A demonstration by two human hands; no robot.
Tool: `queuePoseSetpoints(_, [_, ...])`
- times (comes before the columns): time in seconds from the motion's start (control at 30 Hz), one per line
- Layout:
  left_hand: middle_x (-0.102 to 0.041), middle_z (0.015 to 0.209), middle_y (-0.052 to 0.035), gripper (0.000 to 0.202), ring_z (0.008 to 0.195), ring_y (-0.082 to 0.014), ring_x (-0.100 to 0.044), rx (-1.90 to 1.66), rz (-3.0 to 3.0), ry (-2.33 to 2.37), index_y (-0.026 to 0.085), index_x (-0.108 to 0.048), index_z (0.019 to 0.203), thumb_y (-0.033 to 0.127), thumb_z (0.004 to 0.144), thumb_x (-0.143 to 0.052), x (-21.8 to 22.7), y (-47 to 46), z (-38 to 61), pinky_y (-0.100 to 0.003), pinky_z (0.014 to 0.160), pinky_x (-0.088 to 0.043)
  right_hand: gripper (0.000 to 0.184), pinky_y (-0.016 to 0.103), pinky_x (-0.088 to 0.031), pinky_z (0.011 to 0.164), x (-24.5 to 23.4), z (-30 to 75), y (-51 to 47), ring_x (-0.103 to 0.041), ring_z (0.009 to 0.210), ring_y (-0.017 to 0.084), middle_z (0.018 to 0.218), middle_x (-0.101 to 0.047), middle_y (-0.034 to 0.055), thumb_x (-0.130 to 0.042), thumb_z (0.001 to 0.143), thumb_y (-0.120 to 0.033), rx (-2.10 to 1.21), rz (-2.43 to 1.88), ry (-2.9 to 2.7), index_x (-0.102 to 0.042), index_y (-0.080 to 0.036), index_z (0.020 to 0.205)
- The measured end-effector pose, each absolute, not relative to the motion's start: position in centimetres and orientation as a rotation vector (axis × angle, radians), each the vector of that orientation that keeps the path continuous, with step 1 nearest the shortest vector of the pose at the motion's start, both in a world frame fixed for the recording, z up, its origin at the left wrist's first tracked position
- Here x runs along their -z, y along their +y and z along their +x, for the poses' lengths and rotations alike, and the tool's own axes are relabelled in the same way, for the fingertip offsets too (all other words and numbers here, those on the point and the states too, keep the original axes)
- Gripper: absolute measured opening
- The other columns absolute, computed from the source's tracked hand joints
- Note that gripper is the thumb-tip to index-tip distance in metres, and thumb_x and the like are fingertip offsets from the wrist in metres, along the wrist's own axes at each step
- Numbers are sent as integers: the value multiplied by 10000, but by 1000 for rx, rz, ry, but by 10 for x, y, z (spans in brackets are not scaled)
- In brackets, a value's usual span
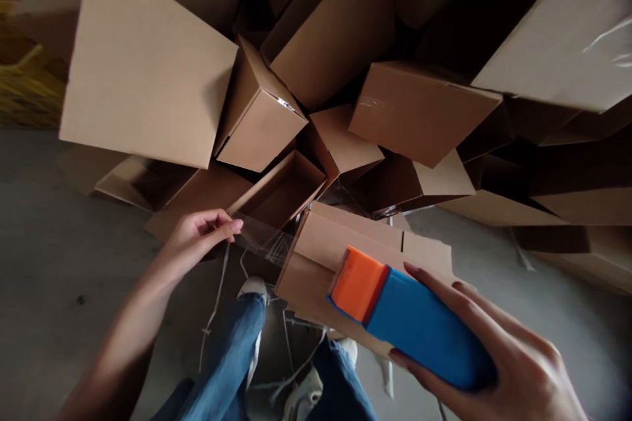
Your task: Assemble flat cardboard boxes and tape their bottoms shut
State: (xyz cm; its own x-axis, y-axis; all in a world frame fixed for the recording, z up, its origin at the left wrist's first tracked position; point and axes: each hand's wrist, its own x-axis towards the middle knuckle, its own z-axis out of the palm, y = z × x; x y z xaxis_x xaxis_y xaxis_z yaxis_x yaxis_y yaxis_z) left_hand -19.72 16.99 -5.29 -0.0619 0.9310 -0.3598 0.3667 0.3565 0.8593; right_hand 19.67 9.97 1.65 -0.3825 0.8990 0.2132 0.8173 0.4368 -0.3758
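Observation:
My right hand (pixel 498 352) grips a blue tape dispenser (pixel 424 329) with an orange head (pixel 358 283), pressed against a small cardboard box (pixel 336 250) held above my knees. A strip of clear tape (pixel 264 240) stretches from the box's left edge. My left hand (pixel 202 233) pinches the free end of that tape between thumb and fingers. My legs in blue jeans (pixel 232 362) and light shoes show below.
A big heap of brown cardboard boxes (pixel 148 72) fills the upper part of the view, one open box (pixel 281 191) just behind the tape. Grey concrete floor (pixel 59 263) lies to the left and right. Scraps of tape and string (pixel 217 302) hang near my feet. Something yellow (pixel 24 79) sits at far left.

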Motion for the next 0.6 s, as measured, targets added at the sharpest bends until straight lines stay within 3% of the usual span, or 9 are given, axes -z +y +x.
queuePoseSetpoints(0.2, [-612, 636, 5, 454, 617, -130, -514, -727, 1147, 1620, 194, -669, 645, 617, 718, -818, 63, 167, -197, -237, 581, -357, 725, 312, -642, 646, -21, 185, 102, -782, 881, 261, 1128, -769, 102, -765, 869, -347, -274, -1481, -2322, -536, -253, 1551])
queuePoseSetpoints(0.6, [-575, 608, 14, 491, 607, -126, -483, -735, 1113, 1654, 193, -622, 615, 624, 640, -856, 72, 170, -180, -251, 584, -366, 722, 262, -615, 593, -22, 178, 103, -771, 808, 216, 1114, -757, 90, -756, 891, -348, -252, -1484, -2316, -524, -264, 1570])
